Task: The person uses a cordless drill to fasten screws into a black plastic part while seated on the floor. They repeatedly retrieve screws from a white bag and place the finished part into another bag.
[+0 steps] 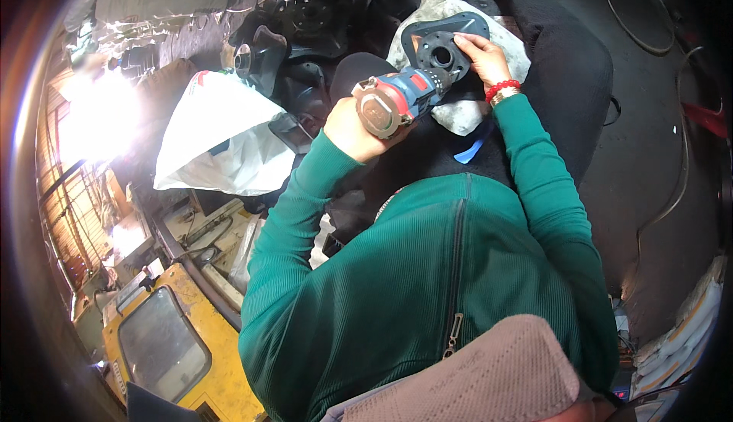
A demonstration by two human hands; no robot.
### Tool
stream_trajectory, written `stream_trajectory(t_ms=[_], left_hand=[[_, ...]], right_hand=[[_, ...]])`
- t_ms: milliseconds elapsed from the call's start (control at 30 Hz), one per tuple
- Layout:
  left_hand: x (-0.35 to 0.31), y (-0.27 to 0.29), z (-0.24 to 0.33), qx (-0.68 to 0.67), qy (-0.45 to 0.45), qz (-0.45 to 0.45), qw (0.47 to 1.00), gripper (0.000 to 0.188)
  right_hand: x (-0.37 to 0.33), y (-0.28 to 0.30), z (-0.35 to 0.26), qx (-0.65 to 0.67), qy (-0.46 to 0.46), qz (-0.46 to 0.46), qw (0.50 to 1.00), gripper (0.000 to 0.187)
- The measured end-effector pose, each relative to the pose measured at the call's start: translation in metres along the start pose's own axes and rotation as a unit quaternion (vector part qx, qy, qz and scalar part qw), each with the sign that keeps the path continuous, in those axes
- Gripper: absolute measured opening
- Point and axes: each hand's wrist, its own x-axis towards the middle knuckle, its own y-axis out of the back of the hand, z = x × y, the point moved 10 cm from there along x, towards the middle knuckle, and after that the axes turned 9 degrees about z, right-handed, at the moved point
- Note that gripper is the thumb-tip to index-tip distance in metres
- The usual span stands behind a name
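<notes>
My left hand (357, 133) is wrapped round a blue cordless drill (416, 88) with a red and grey rear end. The drill's nose reaches up to a black plastic flanged part (449, 26) with a round central hole; whether a bit enters it cannot be made out. My right hand (485, 60), with a red beaded bracelet at the wrist, grips that part by its right side, fingers on the top face. Beneath it a stained white cloth (518, 54) lies over my dark-trousered legs. A blue strip (473, 147) hangs below the cloth.
A heap of similar black plastic parts (313, 21) lies at the far left, beside an open white plastic bag (225, 135). At lower left stands a yellow machine panel (191, 338) with a window. A cable (672, 200) runs along the dark floor at right, near stacked white sacks (683, 330).
</notes>
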Motion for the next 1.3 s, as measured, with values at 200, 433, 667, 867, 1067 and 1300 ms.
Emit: stream_trajectory(t_ms=[200, 433, 667, 867, 1067, 1300], left_hand=[[0.021, -0.011, -0.006, 0.025, -0.012, -0.048, 0.998, 0.043], [0.058, -0.005, 0.014, 0.083, -0.014, -0.113, 0.99, 0.036], [0.063, -0.008, 0.016, 0.119, 0.026, -0.145, 0.982, 0.038], [0.062, -0.018, 0.02, 0.104, 0.012, -0.133, 0.985, 0.062], [0.062, -0.025, 0.009, 0.102, 0.022, -0.115, 0.988, 0.053], [0.035, -0.018, 0.006, 0.067, 0.028, -0.066, 0.995, 0.052]], right_hand=[[-0.007, -0.008, 0.004, 0.083, -0.056, -0.028, 0.995, 0.025], [-0.005, -0.009, 0.005, 0.129, -0.064, -0.016, 0.989, 0.02], [-0.007, -0.01, 0.003, 0.126, -0.082, -0.004, 0.989, 0.021], [-0.01, -0.008, 0.003, 0.126, -0.078, -0.002, 0.989, 0.021], [-0.011, -0.008, 0.002, 0.127, -0.067, -0.008, 0.99, 0.022], [-0.003, -0.005, 0.003, 0.073, -0.067, -0.004, 0.995, 0.027]])
